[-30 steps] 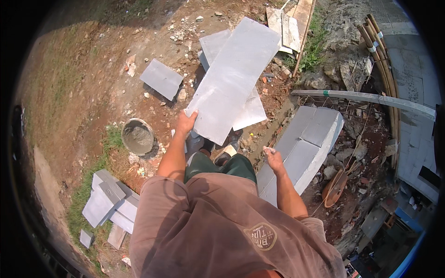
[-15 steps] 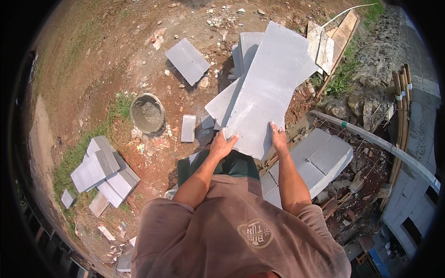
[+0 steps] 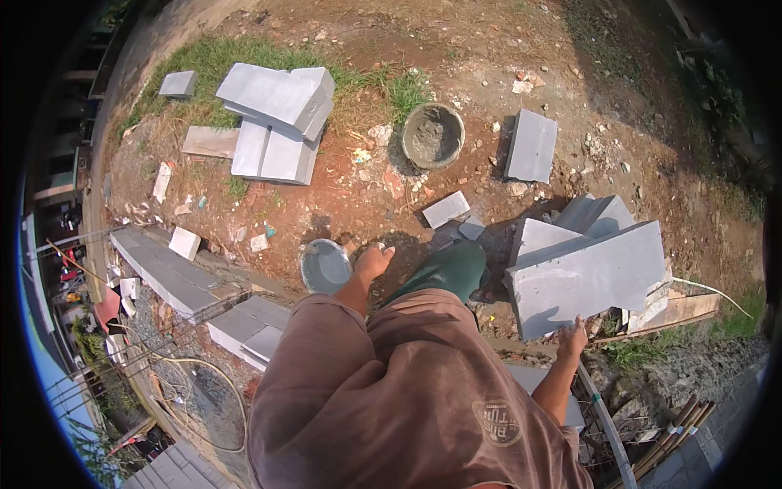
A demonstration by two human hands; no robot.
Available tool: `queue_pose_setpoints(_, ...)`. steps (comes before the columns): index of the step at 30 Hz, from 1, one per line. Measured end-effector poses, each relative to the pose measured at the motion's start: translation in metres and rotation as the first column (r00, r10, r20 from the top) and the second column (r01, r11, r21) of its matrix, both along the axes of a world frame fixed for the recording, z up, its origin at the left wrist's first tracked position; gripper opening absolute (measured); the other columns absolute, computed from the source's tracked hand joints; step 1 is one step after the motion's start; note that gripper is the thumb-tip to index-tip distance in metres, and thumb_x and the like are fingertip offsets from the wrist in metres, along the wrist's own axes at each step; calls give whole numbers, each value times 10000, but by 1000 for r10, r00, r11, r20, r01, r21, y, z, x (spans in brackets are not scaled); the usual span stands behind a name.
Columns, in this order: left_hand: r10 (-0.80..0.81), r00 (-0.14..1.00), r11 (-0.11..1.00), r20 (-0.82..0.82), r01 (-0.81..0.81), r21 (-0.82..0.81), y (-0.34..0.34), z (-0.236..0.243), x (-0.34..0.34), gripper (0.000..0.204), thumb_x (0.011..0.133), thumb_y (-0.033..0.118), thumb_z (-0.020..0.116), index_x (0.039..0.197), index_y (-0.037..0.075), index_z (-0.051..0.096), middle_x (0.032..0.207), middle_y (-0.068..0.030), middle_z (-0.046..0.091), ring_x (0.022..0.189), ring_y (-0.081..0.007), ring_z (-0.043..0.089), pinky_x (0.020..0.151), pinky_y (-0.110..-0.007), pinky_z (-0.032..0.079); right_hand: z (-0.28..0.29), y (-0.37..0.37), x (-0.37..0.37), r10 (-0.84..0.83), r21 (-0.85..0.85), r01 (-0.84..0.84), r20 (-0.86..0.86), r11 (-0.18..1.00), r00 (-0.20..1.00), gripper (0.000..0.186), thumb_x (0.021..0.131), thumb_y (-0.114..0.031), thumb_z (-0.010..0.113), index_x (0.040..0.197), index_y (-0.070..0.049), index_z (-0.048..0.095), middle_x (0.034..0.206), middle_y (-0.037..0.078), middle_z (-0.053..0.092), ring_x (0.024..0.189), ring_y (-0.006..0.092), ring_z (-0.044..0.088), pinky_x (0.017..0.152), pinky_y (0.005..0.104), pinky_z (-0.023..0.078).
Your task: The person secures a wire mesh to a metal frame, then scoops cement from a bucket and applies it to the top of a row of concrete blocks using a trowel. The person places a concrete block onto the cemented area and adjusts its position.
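Observation:
My left hand (image 3: 375, 261) hangs with loosely bent fingers between a pale grey bucket (image 3: 326, 267) and my green-clad knee (image 3: 440, 269). Nothing shows in it. My right hand (image 3: 573, 336) has its fingers stretched out at the near edge of a long grey lightweight block (image 3: 603, 273), its shadow falling on the face. Whether the fingertips touch the block cannot be told. That block lies aslant on top of other grey blocks (image 3: 542, 240). Left of the pile, a small cut block (image 3: 446, 209) sits on the soil beside a smaller offcut (image 3: 471, 228).
A round bucket of wet mortar (image 3: 432, 137) stands beyond my knee, with a single block (image 3: 532, 145) to its right. Stacked blocks (image 3: 273, 94) lie on grass at the far left. A low block wall (image 3: 167, 269) runs at near left; bamboo poles (image 3: 672, 436) lean at near right.
The view has swung left. Both hands gripped the long block; now it rests on the pile, and my left hand has let go and moved away. My right hand's fingers have opened.

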State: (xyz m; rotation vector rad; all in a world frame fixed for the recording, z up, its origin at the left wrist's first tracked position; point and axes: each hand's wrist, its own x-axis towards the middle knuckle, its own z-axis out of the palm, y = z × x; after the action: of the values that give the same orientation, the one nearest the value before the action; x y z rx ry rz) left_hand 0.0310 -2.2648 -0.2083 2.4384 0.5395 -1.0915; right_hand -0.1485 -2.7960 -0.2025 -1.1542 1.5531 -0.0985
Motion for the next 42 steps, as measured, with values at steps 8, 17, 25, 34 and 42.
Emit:
queue_pose_setpoints(8,418,899,898,128,-430,93,185,-19,-71,717,840,510,534,1187,-116,500,1150,-321,546,1108,-421,525,923,-428,425,51,55,182,422,-126,-410,87,903,902,613,888,-443,534,1323,-19,453,1275,167,524,1130,302,524,876,375,409)
queue_pose_setpoints(17,758,621,647,202,-755,-109,315,-66,160,864,783,588,594,1315,-60,388,1227,-280,525,1174,-359,502,960,-397,391,-87,367,430,919,-175,-902,61,394,389,525,890,-372,585,1197,51,547,845,33,590,745,120,525,680,265,422)
queue_pose_setpoints(25,956,263,292,128,-870,-397,406,-150,347,1093,747,647,589,1448,0,57,1392,-320,308,1302,-403,331,1067,-433,281,-161,758,686,952,-416,-856,-132,-306,-276,839,855,-514,566,1372,88,291,1366,309,359,1268,378,387,1055,388,328)
queue_pose_setpoints(34,998,-64,-62,-27,-651,-757,432,-224,363,1033,808,577,570,1426,-78,62,1457,-285,187,1386,-311,162,1126,-396,135,-184,839,707,877,-378,-796,-287,-473,-385,737,843,-517,564,1229,96,425,1161,256,515,1098,397,499,954,436,407)
queue_pose_setpoints(42,964,6,-171,-266,-751,-637,469,-136,265,837,795,438,633,1395,-18,269,1352,-166,398,1262,-282,373,1046,-390,298,-153,833,565,929,-204,-918,-225,-341,-295,757,867,-502,534,1281,105,351,1189,299,450,1150,429,427,968,490,361)
